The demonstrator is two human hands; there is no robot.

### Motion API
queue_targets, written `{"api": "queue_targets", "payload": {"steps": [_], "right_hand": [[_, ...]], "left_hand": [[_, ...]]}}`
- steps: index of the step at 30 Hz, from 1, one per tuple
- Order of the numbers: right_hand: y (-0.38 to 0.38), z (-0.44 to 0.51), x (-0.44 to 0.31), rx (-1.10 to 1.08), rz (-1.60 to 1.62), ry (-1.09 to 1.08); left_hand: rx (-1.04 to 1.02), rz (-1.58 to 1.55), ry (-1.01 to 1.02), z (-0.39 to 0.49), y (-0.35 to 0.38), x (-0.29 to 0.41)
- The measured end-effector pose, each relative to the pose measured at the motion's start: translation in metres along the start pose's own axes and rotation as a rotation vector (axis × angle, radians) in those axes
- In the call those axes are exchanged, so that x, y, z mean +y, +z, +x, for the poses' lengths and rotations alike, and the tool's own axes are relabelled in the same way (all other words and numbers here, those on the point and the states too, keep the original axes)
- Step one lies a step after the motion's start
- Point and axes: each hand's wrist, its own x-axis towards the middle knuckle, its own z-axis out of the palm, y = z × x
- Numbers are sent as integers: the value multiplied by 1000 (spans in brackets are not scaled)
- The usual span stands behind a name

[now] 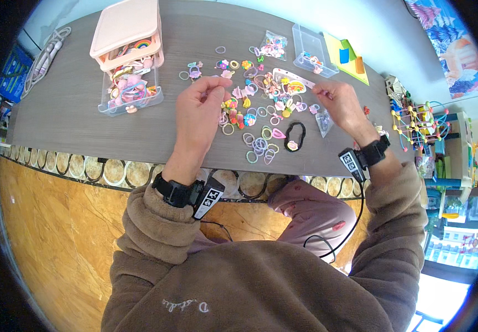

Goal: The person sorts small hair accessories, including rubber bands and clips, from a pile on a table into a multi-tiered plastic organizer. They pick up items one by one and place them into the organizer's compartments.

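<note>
My right hand [340,101] has its fingers closed around the handle end of a pale pink comb [281,74], whose toothed part reaches left over the hair accessories. A taco-shaped hair clip [296,86] overlaps the comb's lower edge. My left hand [201,112] hovers at the left side of the pile, thumb and fingers drawn together; no object shows in it. Beside its fingertips are a flower hair tie [231,103] and strawberry clips [233,116]. Nearer me are pastel hair ties [259,145], a pink snap clip [278,133] and a black hair band [287,137].
A pink drawer box [127,25] stands back left, its clear drawer [154,99] pulled out and full of accessories. At the back are a filled plastic bag [274,45], a clear bin [305,39] and a yellow card [353,68]. A bead-and-stick model [417,122] is at the right.
</note>
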Motion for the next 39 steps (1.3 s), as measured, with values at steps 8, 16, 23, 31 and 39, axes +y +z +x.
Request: {"api": "queue_targets", "payload": {"steps": [8, 16, 23, 31, 39], "right_hand": [[8, 17, -8, -129, 10, -41], [25, -2, -3, -126, -62, -72], [16, -1, -8, -162, -82, -40], [35, -3, -25, -84, -145, -427], [7, -5, -31, -46, 141, -134]], "left_hand": [[100, -34, 62, 12, 8, -5], [77, -35, 66, 14, 24, -2], [74, -35, 108, 13, 27, -1], [90, -45, 128, 12, 35, -1], [-43, -19, 109, 7, 37, 3]]}}
